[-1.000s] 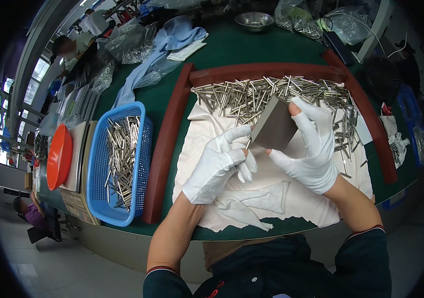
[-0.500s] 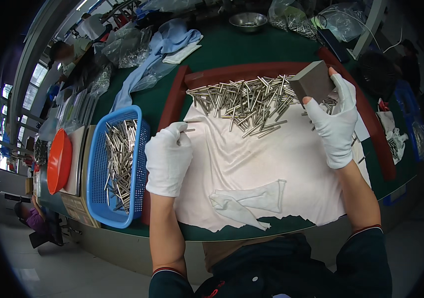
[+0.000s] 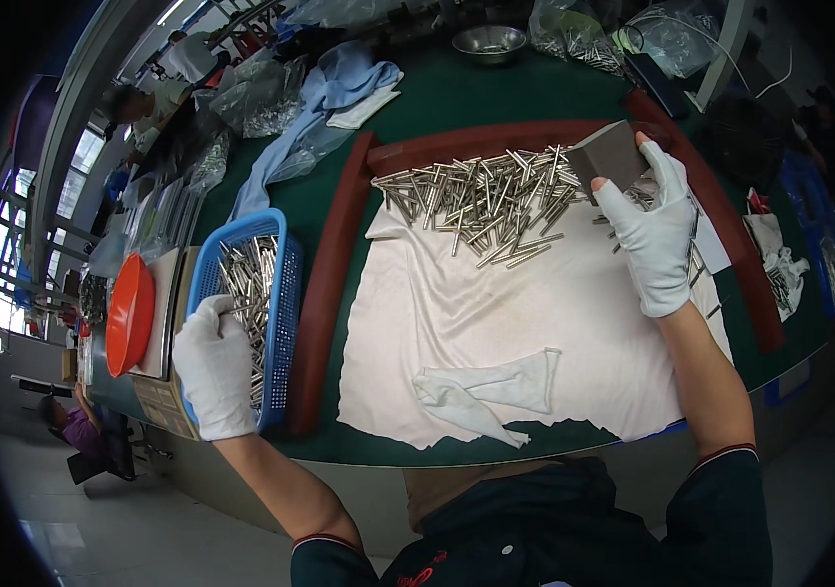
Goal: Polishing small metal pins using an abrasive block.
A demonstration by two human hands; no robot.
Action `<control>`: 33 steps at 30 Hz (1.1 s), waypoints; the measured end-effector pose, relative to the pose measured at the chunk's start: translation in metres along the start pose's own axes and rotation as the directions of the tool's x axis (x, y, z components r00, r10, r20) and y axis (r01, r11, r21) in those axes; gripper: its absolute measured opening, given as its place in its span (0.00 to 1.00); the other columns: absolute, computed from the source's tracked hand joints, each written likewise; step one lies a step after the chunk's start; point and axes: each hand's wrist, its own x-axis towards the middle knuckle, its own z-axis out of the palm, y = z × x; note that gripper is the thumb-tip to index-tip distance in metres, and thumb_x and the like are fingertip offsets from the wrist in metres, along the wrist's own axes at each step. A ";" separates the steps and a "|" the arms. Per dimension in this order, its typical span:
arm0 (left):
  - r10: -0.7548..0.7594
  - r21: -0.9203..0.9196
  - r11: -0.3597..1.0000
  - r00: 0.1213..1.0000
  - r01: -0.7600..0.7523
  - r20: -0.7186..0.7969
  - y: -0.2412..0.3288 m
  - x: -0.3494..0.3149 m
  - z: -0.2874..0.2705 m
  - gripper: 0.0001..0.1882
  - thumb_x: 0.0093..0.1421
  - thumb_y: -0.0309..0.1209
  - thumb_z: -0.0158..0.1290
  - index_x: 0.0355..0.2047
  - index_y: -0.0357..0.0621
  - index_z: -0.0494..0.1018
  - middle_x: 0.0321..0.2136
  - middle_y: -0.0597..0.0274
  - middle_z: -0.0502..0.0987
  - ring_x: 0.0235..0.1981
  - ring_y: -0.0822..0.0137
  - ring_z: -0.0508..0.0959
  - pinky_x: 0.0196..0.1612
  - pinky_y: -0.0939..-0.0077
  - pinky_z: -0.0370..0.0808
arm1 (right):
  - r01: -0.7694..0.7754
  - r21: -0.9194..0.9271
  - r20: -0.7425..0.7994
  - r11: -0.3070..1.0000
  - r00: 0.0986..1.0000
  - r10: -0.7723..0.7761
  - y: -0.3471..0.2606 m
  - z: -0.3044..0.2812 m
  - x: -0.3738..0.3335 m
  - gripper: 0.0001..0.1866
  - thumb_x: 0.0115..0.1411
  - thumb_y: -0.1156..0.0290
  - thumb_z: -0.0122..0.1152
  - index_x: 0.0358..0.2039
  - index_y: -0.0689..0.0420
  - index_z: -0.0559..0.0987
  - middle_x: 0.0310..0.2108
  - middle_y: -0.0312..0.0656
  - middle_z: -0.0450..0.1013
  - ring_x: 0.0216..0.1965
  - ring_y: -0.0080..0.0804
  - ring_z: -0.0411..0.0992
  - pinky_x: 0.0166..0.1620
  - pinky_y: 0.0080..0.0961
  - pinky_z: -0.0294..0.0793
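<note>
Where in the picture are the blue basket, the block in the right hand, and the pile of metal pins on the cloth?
Blue basket point(image 3: 286, 303): head view, its right side wall.
Block point(image 3: 615, 157): head view, its broad face.
Pile of metal pins point(image 3: 491, 201): head view, its middle.

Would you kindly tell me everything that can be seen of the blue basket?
The blue basket is long and deep, plastic by its look, with rounded corners, a smooth rim and walls pierced by small holes. It stands upright on the green table, its length running away from the person, just left of a dark red bar. Shiny metal rods lie heaped inside. The gloved left hand hides its near left part; whether it touches the rim is unclear.
</note>
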 end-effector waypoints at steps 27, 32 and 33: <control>0.200 -0.178 0.974 0.909 -0.143 0.367 0.151 0.050 0.136 0.07 0.46 0.31 0.54 0.22 0.41 0.78 0.24 0.48 0.78 0.29 0.50 0.78 0.35 0.62 0.74 | 0.122 -0.191 0.070 0.974 0.991 -0.111 0.022 0.002 -0.004 0.33 0.48 0.72 0.69 0.55 0.63 0.68 0.47 0.40 0.66 0.46 0.26 0.67 0.48 0.20 0.70; 0.178 -0.218 0.970 0.929 -0.110 0.324 0.140 0.049 0.120 0.07 0.45 0.31 0.54 0.23 0.40 0.78 0.21 0.48 0.77 0.27 0.49 0.78 0.34 0.62 0.75 | 0.091 -0.186 0.094 0.978 0.993 -0.075 0.016 -0.001 -0.004 0.33 0.49 0.72 0.68 0.55 0.62 0.67 0.49 0.40 0.65 0.46 0.26 0.67 0.50 0.21 0.69; 0.209 -0.277 0.952 0.939 -0.131 0.272 0.138 0.046 0.113 0.08 0.46 0.30 0.53 0.23 0.40 0.78 0.22 0.47 0.77 0.27 0.49 0.78 0.33 0.61 0.75 | 0.091 -0.183 0.094 0.979 0.993 -0.074 0.016 0.000 -0.004 0.33 0.49 0.72 0.68 0.55 0.62 0.67 0.49 0.40 0.65 0.46 0.26 0.67 0.50 0.21 0.69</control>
